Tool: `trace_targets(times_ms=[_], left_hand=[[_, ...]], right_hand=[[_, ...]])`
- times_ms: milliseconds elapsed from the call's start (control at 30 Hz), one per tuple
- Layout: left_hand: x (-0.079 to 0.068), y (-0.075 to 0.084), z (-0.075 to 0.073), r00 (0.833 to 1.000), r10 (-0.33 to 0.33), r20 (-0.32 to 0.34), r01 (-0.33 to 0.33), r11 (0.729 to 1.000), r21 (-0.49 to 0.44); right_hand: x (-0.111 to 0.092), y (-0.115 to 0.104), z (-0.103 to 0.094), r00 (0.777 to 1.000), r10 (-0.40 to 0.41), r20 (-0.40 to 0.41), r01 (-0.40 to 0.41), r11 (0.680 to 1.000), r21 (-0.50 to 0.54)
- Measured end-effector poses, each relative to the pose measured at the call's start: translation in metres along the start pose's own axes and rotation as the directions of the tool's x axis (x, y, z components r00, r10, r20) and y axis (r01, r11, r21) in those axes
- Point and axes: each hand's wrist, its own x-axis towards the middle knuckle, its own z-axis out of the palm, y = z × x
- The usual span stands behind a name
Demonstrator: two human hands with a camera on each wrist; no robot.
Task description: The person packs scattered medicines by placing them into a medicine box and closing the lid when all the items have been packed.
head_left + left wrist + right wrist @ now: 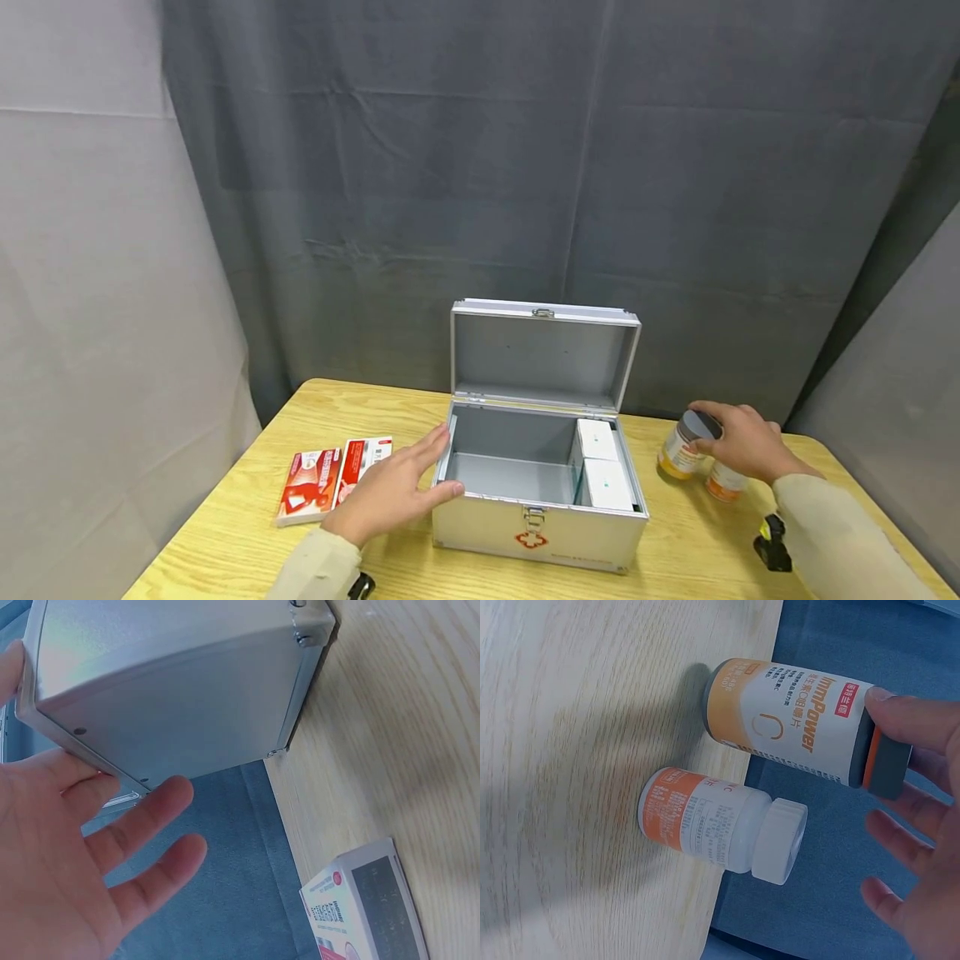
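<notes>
At the right of the table, my right hand (750,442) pinches a supplement bottle (787,724) by its dark grey cap, thumb on one side and fingers on the other. The label is white and orange-yellow. Beside it a smaller white-capped pill bottle (712,817) with an orange band stands upright, untouched. My left hand (401,487) touches the left rim of a silver first-aid box (487,525), its fingers extended. The box's lid (547,358) is up. Two white cartons (607,483) sit along the right inside wall.
Left of the box lie two red-and-white medicine boxes (310,483), one partly behind my left hand. Dark grey cloth (525,167) hangs behind the wooden table (225,533), and light cloth (105,292) hangs at the left side.
</notes>
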Motion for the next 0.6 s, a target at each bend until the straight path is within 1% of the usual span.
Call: trace_targets(times_ms=[267, 467, 600], left_hand=[[0.0, 0.001, -0.001, 1.0, -0.012, 0.006, 0.012, 1.0, 0.003], [0.001, 0.001, -0.001, 1.0, -0.015, 0.002, 0.015, 1.0, -0.002], [0.0, 0.0, 0.0, 1.0, -0.011, 0.0, 0.011, 1.0, 0.003]], right_hand=[[-0.003, -0.002, -0.001, 1.0, -0.003, -0.016, 0.004, 1.0, 0.011], [-0.003, -0.008, -0.004, 0.998, -0.032, -0.053, 0.033, 0.999, 0.016], [-0.005, -0.012, -0.004, 0.998, -0.045, -0.054, 0.046, 0.998, 0.033]])
